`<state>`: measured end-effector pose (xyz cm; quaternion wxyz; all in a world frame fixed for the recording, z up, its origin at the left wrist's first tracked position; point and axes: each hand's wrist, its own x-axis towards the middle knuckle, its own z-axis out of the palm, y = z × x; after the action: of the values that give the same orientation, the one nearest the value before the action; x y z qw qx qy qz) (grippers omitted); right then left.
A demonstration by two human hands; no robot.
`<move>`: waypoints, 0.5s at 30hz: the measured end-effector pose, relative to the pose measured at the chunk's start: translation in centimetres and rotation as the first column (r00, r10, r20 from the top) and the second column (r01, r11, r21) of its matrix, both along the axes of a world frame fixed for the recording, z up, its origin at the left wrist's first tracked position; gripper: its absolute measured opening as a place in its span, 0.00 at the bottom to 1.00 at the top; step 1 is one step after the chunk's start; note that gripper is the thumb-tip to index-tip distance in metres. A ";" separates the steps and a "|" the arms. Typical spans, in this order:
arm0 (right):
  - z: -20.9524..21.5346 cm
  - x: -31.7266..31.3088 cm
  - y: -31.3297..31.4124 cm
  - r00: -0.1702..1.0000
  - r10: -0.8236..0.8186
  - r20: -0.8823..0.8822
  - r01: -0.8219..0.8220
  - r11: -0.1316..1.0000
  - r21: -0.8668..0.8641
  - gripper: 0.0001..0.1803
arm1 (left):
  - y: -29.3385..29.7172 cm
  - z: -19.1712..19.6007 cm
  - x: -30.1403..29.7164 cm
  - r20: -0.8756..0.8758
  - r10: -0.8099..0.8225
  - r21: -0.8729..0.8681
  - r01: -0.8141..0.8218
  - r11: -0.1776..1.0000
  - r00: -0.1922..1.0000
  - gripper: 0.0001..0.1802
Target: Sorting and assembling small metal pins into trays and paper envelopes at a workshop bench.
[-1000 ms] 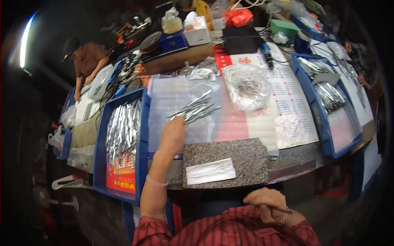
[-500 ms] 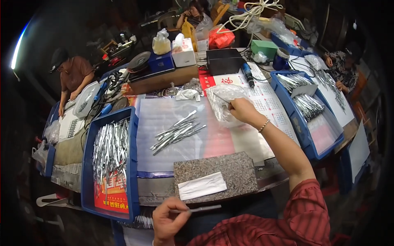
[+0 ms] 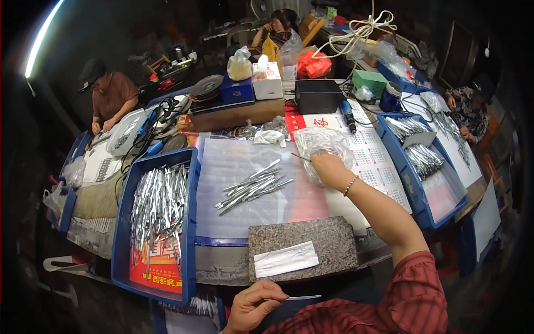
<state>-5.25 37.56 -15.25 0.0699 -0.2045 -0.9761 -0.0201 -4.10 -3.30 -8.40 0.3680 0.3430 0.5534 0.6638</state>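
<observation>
My left hand [image 3: 256, 305], low at the table's front edge, pinches a slim silvery metal piece [image 3: 303, 298] that points right. My right hand [image 3: 332, 171] reaches forward to a clear plastic bag [image 3: 320, 139] and is closed. A thin dark rod [image 3: 301, 157] sticks out from its fingers to the left; the bag partly surrounds the fingers, and the grip is partly hidden. Left of that hand, a loose pile of slim metal pieces [image 3: 253, 186] lies on a plastic-covered mat [image 3: 222, 158]. Nearer me, a folded white cloth or paper [image 3: 286, 259] rests on a speckled stone slab [image 3: 339, 245].
A blue tray [image 3: 192, 222] on the left holds many metal pieces; another blue tray [image 3: 414, 203] stands right. Behind are a wooden block [image 3: 236, 114], a black box [image 3: 319, 97] and a blue-black power tool [image 3: 349, 116]. Three people sit around the table and beyond.
My left hand has moved right and slightly down with its metal piece. My right hand remains at the bag, its fingers slightly lower. The whole view has shifted a little.
</observation>
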 end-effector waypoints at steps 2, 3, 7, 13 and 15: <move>1.0 0.5 -0.6 0.999 0.047 -0.027 -0.046 0.999 0.024 0.07 | -0.3 -0.4 0.4 0.027 -0.010 -0.012 0.010 1.000 1.000 0.07; 1.7 0.9 -0.7 0.999 0.033 -0.009 -0.033 0.999 -0.011 0.07 | -0.5 -1.0 0.7 -0.034 0.022 0.004 -0.022 1.000 0.999 0.06; 2.7 2.8 -0.3 0.984 -0.027 -0.177 0.021 0.999 -0.039 0.06 | -0.8 -1.6 1.5 0.127 0.077 -0.027 -0.074 0.997 0.989 0.07; 11.6 9.0 -10.8 0.818 -0.130 -0.561 -0.286 0.754 -0.592 0.04 | -0.4 -3.6 2.2 0.313 0.152 -0.049 -0.144 0.988 0.938 0.09; 12.2 12.3 -15.6 0.871 -0.230 -0.434 -0.322 0.400 -0.858 0.04 | 0.6 -3.6 2.3 0.379 0.154 -0.021 -0.158 0.987 0.913 0.11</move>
<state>7.02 21.92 -3.09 0.1905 -0.1784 -0.7781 0.5714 -1.84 -2.65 -12.00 0.4121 0.1648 0.4942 0.7475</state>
